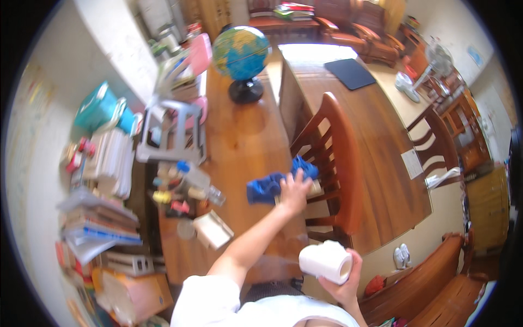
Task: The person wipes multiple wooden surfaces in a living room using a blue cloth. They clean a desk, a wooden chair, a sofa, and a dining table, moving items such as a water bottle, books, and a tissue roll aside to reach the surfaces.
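My left hand [295, 191] reaches over the near edge of the wooden desk [249, 151], fingers spread, at a blue cloth [265, 188] that lies partly on the desk and partly towards the chair back. Whether the fingers grip the cloth is not clear. Something pale shows beneath the hand, mostly hidden. In my right hand [345, 282] is a white roll of paper [325, 261], held on its side near my body, with its hollow core facing right. An open white box [213, 229] rests on the desk to the left of my forearm.
A globe [242, 57] stands at the desk's far end. A clear bottle with a blue cap [196, 175] and small items lie on the left side, by a grey plastic stool [175, 131]. A wooden chair [343, 163] stands between the desk and a wooden table [388, 180] bearing a black mat [350, 73].
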Demonstrator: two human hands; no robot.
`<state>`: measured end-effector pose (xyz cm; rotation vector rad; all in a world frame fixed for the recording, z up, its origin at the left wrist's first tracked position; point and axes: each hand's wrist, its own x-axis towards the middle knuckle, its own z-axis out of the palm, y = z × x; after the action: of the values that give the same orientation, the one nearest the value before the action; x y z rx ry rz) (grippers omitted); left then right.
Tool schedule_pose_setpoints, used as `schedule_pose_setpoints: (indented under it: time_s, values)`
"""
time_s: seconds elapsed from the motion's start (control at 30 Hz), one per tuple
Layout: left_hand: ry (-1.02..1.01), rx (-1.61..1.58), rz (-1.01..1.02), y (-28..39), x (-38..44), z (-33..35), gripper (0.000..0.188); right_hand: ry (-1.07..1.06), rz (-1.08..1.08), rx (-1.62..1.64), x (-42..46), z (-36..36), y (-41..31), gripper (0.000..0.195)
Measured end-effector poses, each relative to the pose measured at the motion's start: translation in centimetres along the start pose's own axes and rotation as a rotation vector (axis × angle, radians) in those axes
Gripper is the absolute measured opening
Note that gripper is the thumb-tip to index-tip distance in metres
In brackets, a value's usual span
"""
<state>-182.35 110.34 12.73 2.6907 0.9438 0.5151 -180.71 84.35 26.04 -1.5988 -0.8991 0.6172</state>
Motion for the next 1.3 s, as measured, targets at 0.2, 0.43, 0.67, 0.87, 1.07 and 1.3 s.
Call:
schedule_pose_setpoints:
  time_s: [0.2,0.43,0.67,0.87,1.07,1.3]
  values:
    - [-0.053,-0.049,-0.022,6.6,-24.9,-5.5,0.032,-0.118,-0.245,-0.097,3.7,2.5,-0.2,0.082]
    - [0.148,0.222,-0.678,-1.5,-36.7,-11.9,0.024,-0.36,-0.204,-0.228,7.2,11.1,4.6,0.077]
    - [0.477,0.096,-1.378,-14.3,-39.5,-16.2,0.031,-0.278,-0.294,-0.389,12.9,21.4,6.9,0.082]
    - [1.113,-0.445,-1.701,-14.4,-41.8,-13.6,0.029,-0.451,-0.403,-0.477,11.6,19.7,7.0,0.103]
    - [1.462,-0.73,-1.641,-2.7,-35.0,-5.2,0.028,-0.578,-0.124,-0.138,5.8,5.4,7.1,0.042]
    - [1.237,-1.12,-1.583,17.4,-22.4,8.4,0.025,-0.812,0.139,-0.005,-1.1,-11.8,11.0,0.019]
